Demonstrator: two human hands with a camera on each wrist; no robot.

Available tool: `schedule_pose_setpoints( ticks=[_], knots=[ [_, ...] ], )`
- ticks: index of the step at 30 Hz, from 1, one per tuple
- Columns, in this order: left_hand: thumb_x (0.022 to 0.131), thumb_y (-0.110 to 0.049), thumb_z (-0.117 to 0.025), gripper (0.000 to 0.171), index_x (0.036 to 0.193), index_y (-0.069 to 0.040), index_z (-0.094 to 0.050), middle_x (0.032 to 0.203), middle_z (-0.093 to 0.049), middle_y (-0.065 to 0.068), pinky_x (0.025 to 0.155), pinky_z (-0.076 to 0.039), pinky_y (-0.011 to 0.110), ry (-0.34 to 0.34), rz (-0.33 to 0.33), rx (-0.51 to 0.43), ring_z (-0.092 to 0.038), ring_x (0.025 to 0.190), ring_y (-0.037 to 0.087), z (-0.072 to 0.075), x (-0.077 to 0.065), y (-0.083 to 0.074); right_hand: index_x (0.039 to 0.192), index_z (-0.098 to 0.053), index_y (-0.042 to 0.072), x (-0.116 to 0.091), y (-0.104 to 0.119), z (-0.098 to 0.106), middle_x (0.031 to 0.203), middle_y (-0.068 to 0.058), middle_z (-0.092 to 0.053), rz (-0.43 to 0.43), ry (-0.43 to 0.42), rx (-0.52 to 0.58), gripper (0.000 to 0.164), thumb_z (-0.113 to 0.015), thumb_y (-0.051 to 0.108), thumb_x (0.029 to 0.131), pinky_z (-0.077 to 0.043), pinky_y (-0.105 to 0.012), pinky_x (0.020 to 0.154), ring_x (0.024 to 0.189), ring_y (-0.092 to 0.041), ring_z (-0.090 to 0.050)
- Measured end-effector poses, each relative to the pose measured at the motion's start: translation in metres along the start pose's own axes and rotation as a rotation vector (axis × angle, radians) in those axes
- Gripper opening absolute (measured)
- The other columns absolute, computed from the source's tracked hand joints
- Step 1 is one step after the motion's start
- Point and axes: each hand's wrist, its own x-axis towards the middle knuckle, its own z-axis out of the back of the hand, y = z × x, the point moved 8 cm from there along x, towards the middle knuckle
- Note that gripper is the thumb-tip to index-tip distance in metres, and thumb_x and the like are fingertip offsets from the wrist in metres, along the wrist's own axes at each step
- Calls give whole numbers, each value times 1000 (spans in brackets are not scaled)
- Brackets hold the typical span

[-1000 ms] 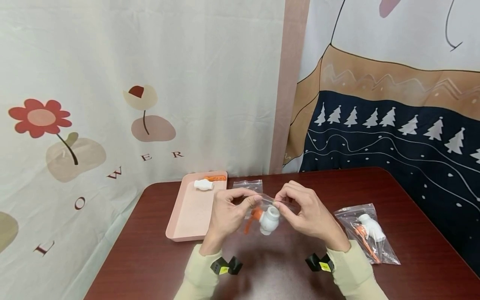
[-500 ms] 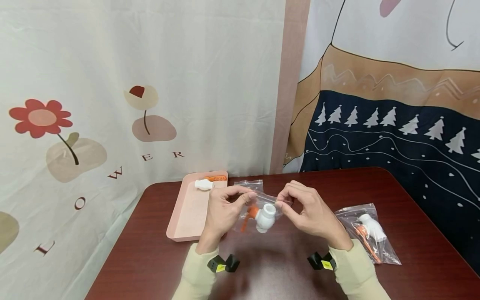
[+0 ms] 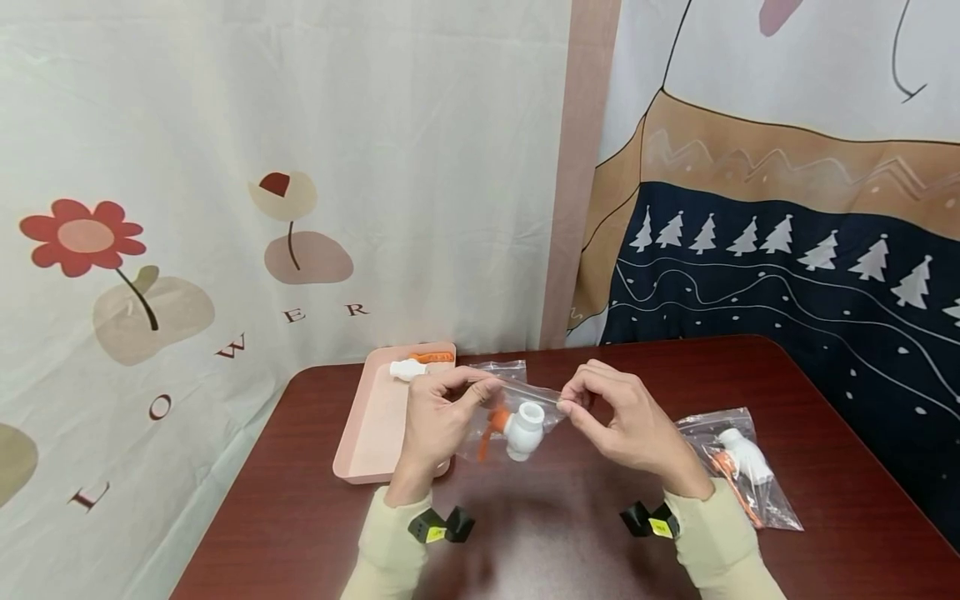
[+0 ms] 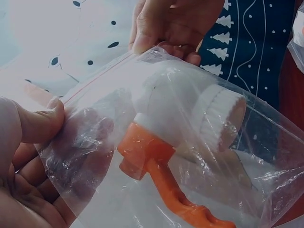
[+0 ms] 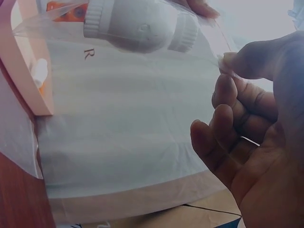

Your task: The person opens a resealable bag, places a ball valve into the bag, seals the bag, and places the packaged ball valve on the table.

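Observation:
A clear zip-lock bag [image 3: 529, 390] is held up over the table between both hands. Inside it is a white plastic ball valve [image 3: 522, 435] with a ribbed end and an orange lever handle [image 4: 168, 185]. My left hand [image 3: 437, 421] pinches the bag's top edge near its left corner, thumb on the near side. At the right corner, my right hand [image 3: 621, 417] pinches the same edge between thumb and fingertips. The zip strip runs taut between the hands, and the valve hangs low in the bag. In the right wrist view, the valve's white body [image 5: 142, 23] shows through the plastic.
A pink tray [image 3: 367, 446] at the back left holds a white valve [image 3: 407, 369] and an orange handle [image 3: 432, 357]. Behind the hands lies another clear bag [image 3: 513, 368]. A bagged white-and-orange valve [image 3: 746, 457] lies right. Printed curtains hang behind the table.
The hands have moved apart, stretching the bag's top edge between them. The left hand and the bagged valve have shifted slightly left, the right hand slightly right. Both hands keep their pinch.

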Motion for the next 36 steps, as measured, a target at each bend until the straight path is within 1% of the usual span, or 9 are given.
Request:
schedule_pose_setpoints(
  ticks=[3,6,10,13,16,19,23,29,36],
  knots=[
    [86,-8,-81,4,89,-5,-81,78,-77,10,64,-54,20,10,-11,27,-67,71,4,1,1,0,93,-67,25,0,1,1,84,12,-57,20,7,4,21,-77,7,90,-47,-17,69,80,-3,-52],
    [90,-11,-77,7,93,-4,-80,80,-78,11,70,-56,22,56,17,28,-70,75,4,-1,2,1,93,-67,26,0,0,1,84,13,-57,17,16,-3,20,-77,9,90,-47,-17,68,80,-2,-52],
    [96,-14,-70,14,100,-4,-79,83,-78,13,77,-58,24,142,68,3,-73,83,7,-7,1,3,94,-67,28,-2,-7,3,84,14,-57,-43,36,-26,17,-77,15,92,-49,-22,68,80,-3,-53],
    [96,-15,-71,16,105,-5,-80,87,-79,12,80,-58,24,166,93,-31,-74,86,9,-9,-1,4,95,-67,29,-4,-13,5,84,14,-58,-110,62,-38,15,-77,18,92,-50,-24,67,80,-4,-53],
    [94,-14,-73,17,107,-6,-80,87,-80,13,76,-60,27,159,90,-54,-75,83,13,-11,-3,3,95,-68,29,-5,-16,4,85,14,-59,-157,86,-31,16,-78,17,92,-51,-26,65,79,-6,-54],
    [94,-14,-74,17,107,-5,-80,86,-79,14,65,-61,33,167,84,-64,-74,70,20,-17,-6,2,97,-69,28,-6,-17,0,88,13,-62,-172,94,-10,20,-79,13,90,-52,-26,65,80,-6,-56],
    [93,-20,-76,18,106,-8,-81,86,-80,8,52,-54,27,193,95,-24,-64,55,18,-30,-10,1,98,-69,27,-4,-11,-9,88,12,-61,-135,78,18,20,-79,12,90,-51,-24,63,78,-7,-56],
    [91,-24,-79,14,102,-17,-84,91,-81,-2,51,-41,17,184,80,23,-55,57,5,-40,-13,-3,97,-73,23,2,4,-16,81,10,-59,-42,-8,73,15,-79,11,90,-49,-24,57,73,-5,-53],
    [87,-25,-83,10,94,-18,-84,78,-79,1,52,-45,19,139,175,-43,-59,59,9,-38,-15,1,98,-76,22,5,11,-15,77,10,-60,16,-56,88,17,-80,8,89,-43,-17,53,68,-2,-51]
  ],
)
